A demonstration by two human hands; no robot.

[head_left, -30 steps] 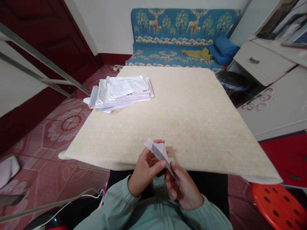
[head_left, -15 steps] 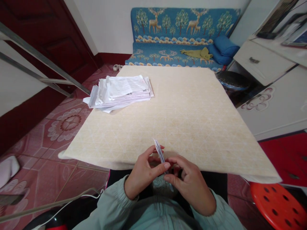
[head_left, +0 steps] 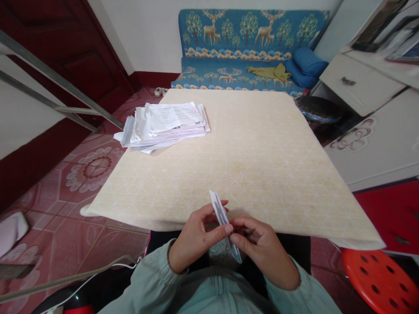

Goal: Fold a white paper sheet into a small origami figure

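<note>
Over the near edge of the table, a narrow folded paper stands tilted on its edge, its white and grey layers showing. My left hand grips it from the left, thumb on the near face and fingers behind. From the other side, my right hand pinches its lower part between thumb and fingers. Some of the right fingertips are hidden behind the paper. Farther off, at the table's left side, lies an uneven stack of papers.
A blue patterned sofa stands behind the table. Drawers and a dark round stool are on the right, with an orange stool nearer. A metal frame rises at the left.
The folded paper has turned slightly, so more of its grey and white face shows. Its lower end and my right hand have shifted a little to the right.
</note>
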